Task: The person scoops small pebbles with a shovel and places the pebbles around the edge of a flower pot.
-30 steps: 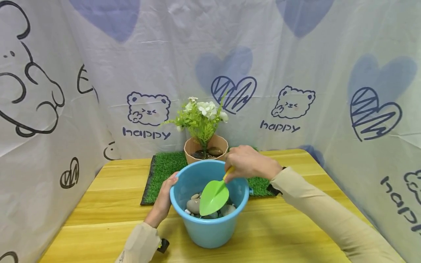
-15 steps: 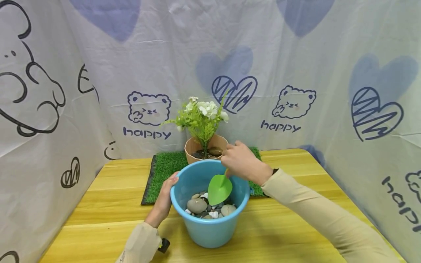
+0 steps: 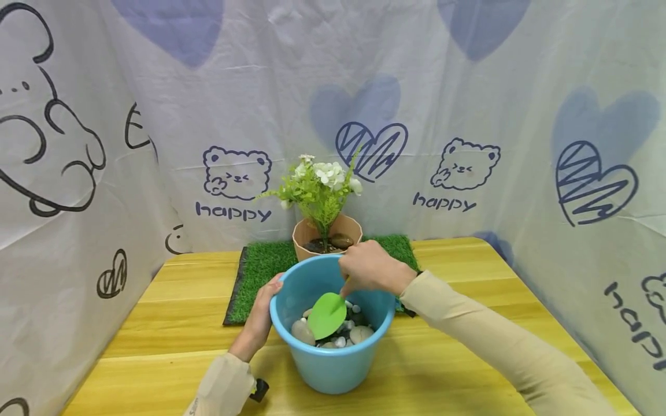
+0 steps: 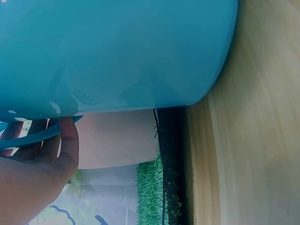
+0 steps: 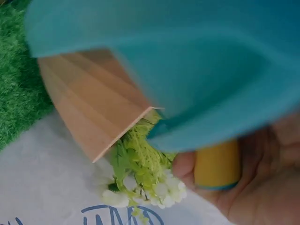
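Note:
A light blue bucket [image 3: 335, 370] stands upright on the table, with grey and white stones [image 3: 360, 334] in its bottom. My left hand [image 3: 260, 312] grips its left rim; in the left wrist view the fingers [image 4: 69, 143] curl at the bucket's edge. Reaching over the far right rim, my right hand [image 3: 372, 268] holds a small trowel with a leaf-shaped green blade [image 3: 328, 316]. The blade slants down inside the bucket, its tip at the stones on the left. Its yellow handle [image 5: 217, 164] lies in my curled right fingers in the right wrist view.
Right behind the bucket, a peach flowerpot [image 3: 304, 249] holds a plant with white flowers [image 3: 329, 173] and dark stones. It stands on a green turf mat [image 3: 260, 271]. The wooden table [image 3: 171, 329] is enclosed by printed white cloth [image 3: 322, 52] at the back and sides.
The trowel's blade first rose toward the back right of the bucket, uncovering stones, then came down to the left among them. My right hand shifted left and lower; my left hand stayed put.

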Available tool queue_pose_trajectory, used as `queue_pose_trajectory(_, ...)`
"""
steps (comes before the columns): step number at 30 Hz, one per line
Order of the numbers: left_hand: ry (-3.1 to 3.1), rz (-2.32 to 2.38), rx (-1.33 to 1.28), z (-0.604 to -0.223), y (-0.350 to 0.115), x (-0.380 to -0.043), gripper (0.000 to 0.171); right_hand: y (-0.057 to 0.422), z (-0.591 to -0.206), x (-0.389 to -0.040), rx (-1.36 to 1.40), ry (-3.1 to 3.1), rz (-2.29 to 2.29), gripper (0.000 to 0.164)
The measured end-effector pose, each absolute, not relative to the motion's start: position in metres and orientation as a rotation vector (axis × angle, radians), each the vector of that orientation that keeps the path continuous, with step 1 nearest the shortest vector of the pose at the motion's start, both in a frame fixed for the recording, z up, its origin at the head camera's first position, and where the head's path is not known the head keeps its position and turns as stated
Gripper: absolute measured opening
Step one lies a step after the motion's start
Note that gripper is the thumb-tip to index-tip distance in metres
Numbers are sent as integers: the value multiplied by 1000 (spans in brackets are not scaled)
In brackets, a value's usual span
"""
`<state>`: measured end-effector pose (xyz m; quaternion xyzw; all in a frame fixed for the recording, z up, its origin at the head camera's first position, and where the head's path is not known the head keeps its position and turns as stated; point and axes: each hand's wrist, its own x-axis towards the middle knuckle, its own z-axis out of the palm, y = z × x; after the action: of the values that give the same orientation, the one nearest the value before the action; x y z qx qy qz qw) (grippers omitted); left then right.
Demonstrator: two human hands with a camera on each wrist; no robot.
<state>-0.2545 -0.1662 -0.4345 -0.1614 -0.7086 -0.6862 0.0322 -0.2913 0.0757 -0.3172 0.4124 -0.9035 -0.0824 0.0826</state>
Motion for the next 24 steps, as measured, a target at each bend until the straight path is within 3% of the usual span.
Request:
queue_pose_trajectory(5,-2186,-2104,-478,-435,-166,-254,51,70,-325,-292,1254,-2776,-241,37)
queue_pose_trajectory(11,-2187,-2106,-470,-436,-166,-255,51,68,-331,-292,1318,-2751,-188,53)
queue_pose_trajectory(24,-2174,-2118,-472,-436,-166,-255,49,74,-335,-292,1421,-2697,-19,35)
